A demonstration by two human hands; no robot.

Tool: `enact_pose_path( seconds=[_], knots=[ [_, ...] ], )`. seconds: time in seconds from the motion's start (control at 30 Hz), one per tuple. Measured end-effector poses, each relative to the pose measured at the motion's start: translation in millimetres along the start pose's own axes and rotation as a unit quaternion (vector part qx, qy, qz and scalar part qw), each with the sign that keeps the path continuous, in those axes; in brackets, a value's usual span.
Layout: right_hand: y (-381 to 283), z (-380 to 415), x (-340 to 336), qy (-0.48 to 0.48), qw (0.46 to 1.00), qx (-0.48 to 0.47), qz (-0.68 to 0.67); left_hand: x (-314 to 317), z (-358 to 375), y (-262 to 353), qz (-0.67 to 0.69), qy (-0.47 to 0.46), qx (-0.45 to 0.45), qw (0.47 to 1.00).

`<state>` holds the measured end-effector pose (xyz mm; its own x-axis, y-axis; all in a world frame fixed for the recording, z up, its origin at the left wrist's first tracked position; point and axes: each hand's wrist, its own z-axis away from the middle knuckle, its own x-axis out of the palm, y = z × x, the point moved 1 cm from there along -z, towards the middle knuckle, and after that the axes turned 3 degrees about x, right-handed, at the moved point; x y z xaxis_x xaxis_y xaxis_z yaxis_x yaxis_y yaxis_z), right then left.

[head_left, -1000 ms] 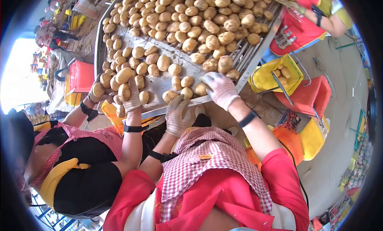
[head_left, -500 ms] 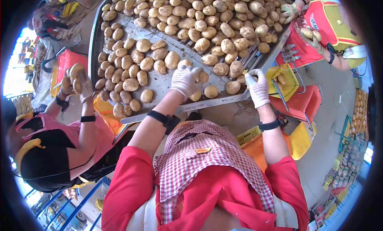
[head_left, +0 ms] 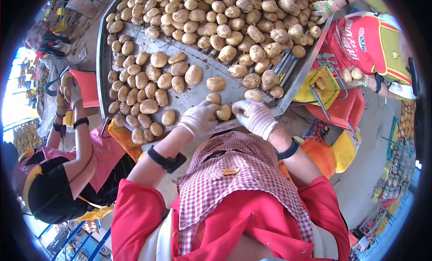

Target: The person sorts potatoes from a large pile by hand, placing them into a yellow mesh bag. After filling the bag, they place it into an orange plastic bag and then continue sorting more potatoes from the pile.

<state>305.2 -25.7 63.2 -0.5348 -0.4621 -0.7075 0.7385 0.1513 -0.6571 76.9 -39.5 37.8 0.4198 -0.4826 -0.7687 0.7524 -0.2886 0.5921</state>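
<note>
My left hand (head_left: 199, 119), in a striped white glove, is at the near edge of the metal sorting table (head_left: 198, 95). Its curled fingers are against a potato (head_left: 224, 112); how firmly they grip it is partly hidden. Just beyond these fingers sit a small potato (head_left: 213, 98) and a larger one (head_left: 216, 83). My right hand (head_left: 256, 117), gloved the same way, is to the right with fingers bent inward; whatever they enclose is hidden. Another potato (head_left: 253, 95) lies directly behind its knuckles.
A large potato heap (head_left: 243, 22) covers the table's far side, and a looser group (head_left: 141, 81) lies left. Co-workers at left and right hold potatoes in gloved hands. Right of the table are a yellow basket (head_left: 330, 87) and a red crate (head_left: 346, 110).
My right hand has moved left from the table's right corner toward my left hand. My left hand has come nearer me, leaving potatoes beyond it. The left co-worker's raised hands have shifted left.
</note>
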Motion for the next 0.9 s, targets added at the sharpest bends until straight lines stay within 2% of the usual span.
enact_pose_path(
  seconds=[0.03,0.07,0.1,0.13,0.17,0.23,0.3,0.33,0.37,0.4,0.43,0.47,0.53,0.57,0.6,0.63,0.67,0.7,0.73,0.77,0.8,0.83,0.87,0.9],
  knots=[
    [-3.5,3.8,-2.9,-0.045,0.999,-0.002,-0.017,-0.2,-9.6,7.7,0.003,-0.001,0.001,1.000],
    [0.0,6.5,-6.9,-0.028,1.000,-0.001,0.009,0.0,-20.9,13.5,-0.047,-0.096,-0.031,0.994],
    [7.2,6.1,-15.5,0.011,0.999,-0.001,0.050,-1.5,-30.7,20.6,-0.095,-0.188,-0.063,0.975],
    [20.9,0.0,-25.7,0.073,0.994,-0.010,0.079,-11.1,-37.9,33.2,-0.110,-0.214,-0.059,0.969],
    [37.0,-9.2,-37.6,0.134,0.985,-0.020,0.106,-4.0,-41.2,33.8,-0.105,-0.212,-0.063,0.969],
    [55.6,-30.0,-75.5,0.189,0.969,-0.010,0.157,15.7,-45.6,29.9,-0.139,-0.155,-0.027,0.978],
    [86.2,-55.9,-98.6,0.131,0.953,0.057,0.268,23.3,-52.0,29.2,-0.148,-0.148,-0.041,0.977],
    [87.9,-63.2,-104.2,0.131,0.954,0.053,0.265,24.6,-55.2,29.9,-0.156,-0.145,-0.047,0.976],
    [89.7,-69.2,-108.6,-0.021,0.939,0.105,0.327,25.1,-58.0,29.1,-0.158,-0.144,-0.050,0.976],
    [90.1,-71.1,-113.0,-0.169,0.896,0.153,0.380,23.9,-60.0,27.3,-0.127,-0.138,-0.065,0.980],
    [76.3,-63.7,-110.5,-0.214,0.859,0.106,0.452,17.4,-62.4,26.7,-0.099,-0.130,-0.079,0.983],
    [72.8,-58.1,-101.2,-0.201,0.856,0.100,0.466,10.2,-63.4,25.7,-0.103,-0.126,-0.083,0.983],
    [81.2,-54.4,-87.2,-0.185,0.852,0.088,0.482,-11.8,-61.4,26.7,-0.080,-0.187,-0.114,0.972],
    [87.9,-52.4,-83.9,-0.165,0.867,0.057,0.466,-8.6,-53.9,16.1,-0.081,-0.186,-0.117,0.972],
    [91.2,-51.4,-83.9,-0.143,0.881,0.027,0.450,-0.4,-43.5,0.0,0.101,-0.087,-0.131,0.982],
    [85.5,-50.3,-89.5,-0.140,0.882,0.025,0.449,-5.6,-39.3,2.3,0.277,0.017,-0.138,0.951],
    [77.9,-49.6,-95.5,-0.181,0.926,0.036,0.330,-6.3,-36.8,5.6,0.518,0.048,-0.207,0.829],
    [74.0,-46.1,-98.3,-0.222,0.952,0.048,0.203,-8.6,-39.3,1.6,0.518,0.048,-0.209,0.828],
    [79.4,-40.7,-95.7,-0.223,0.952,0.049,0.202,-12.4,-42.4,-4.7,0.667,0.045,-0.164,0.725],
    [86.6,-35.9,-91.1,-0.238,0.961,0.078,-0.115,-15.0,-47.4,-7.8,0.793,0.039,-0.112,0.597],
    [91.2,-32.6,-90.3,-0.227,0.874,0.098,-0.419,-17.2,-56.0,1.8,0.837,0.081,-0.122,0.528],
    [87.1,-30.5,-96.9,-0.225,0.874,0.098,-0.420,-27.0,-66.6,16.8,0.837,0.079,-0.122,0.528],
    [79.4,-29.0,-106.6,-0.221,0.771,0.093,-0.590,-40.1,-77.4,31.5,0.847,0.099,-0.098,0.513],
    [69.8,-29.3,-118.4,-0.210,0.637,0.084,-0.737,-47.9,-86.0,38.2,0.856,0.121,-0.074,0.497]
  ],
)
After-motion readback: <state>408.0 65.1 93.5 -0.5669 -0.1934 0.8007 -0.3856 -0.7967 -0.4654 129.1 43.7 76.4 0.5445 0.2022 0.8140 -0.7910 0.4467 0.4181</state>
